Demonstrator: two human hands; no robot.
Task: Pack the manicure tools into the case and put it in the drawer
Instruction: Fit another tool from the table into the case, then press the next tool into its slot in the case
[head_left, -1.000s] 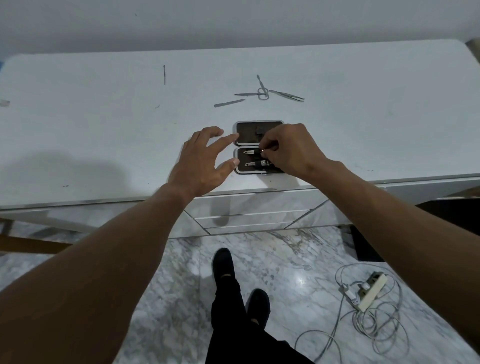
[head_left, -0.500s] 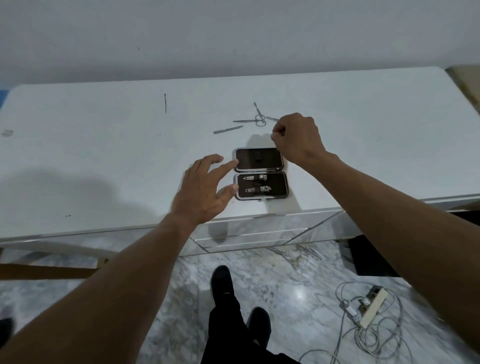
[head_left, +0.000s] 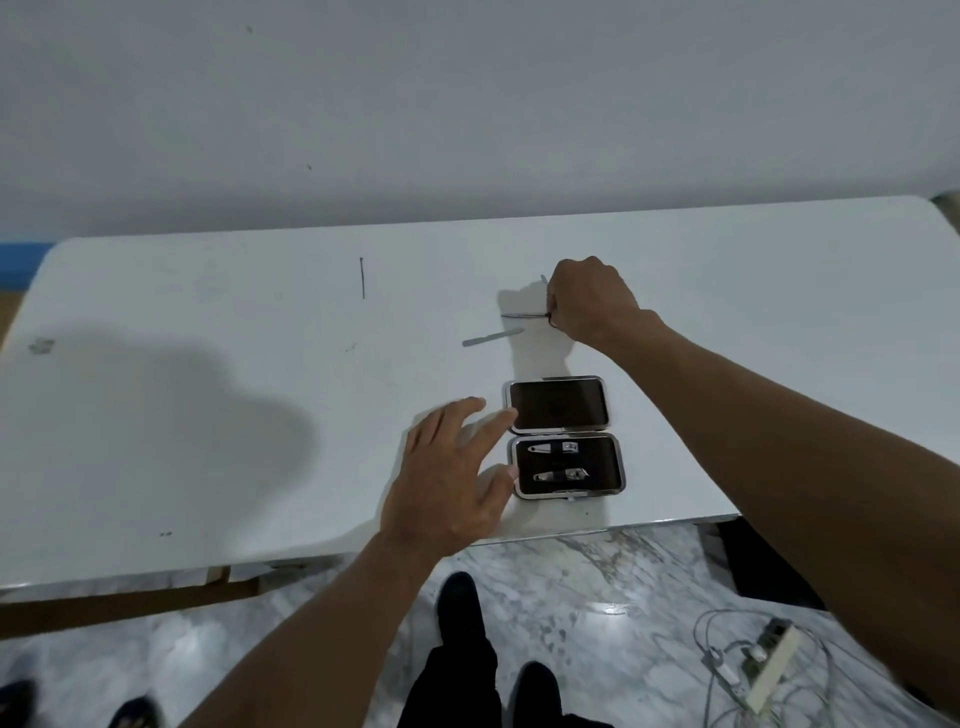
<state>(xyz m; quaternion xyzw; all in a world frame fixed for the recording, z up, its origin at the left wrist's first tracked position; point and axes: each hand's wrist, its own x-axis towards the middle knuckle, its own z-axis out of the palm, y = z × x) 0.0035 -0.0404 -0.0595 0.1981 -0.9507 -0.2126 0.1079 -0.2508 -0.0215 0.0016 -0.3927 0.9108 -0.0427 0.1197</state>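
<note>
A small black manicure case (head_left: 563, 436) with a silver rim lies flat and unfolded near the front edge of the white table (head_left: 234, 374). Its near half holds two nail clippers (head_left: 558, 461); its far half looks bare. My left hand (head_left: 449, 478) hovers with spread fingers just left of the case, fingertips at its rim. Farther back, my right hand (head_left: 589, 304) is closed over the loose tools, pinching a thin dark tool (head_left: 522, 315) that sticks out to the left. A grey nail file (head_left: 492, 336) lies on the table left of that hand.
A thin dark stick (head_left: 362, 278) lies alone at the back middle of the table. A power strip with tangled cables (head_left: 763, 670) sits on the marble floor at lower right. My feet (head_left: 462, 603) are below the table edge; other shoes (head_left: 130, 712) show at lower left.
My right hand left the case and reached back to the loose tools, closing on one. The left hand stayed beside the case. The camera tilted up.
</note>
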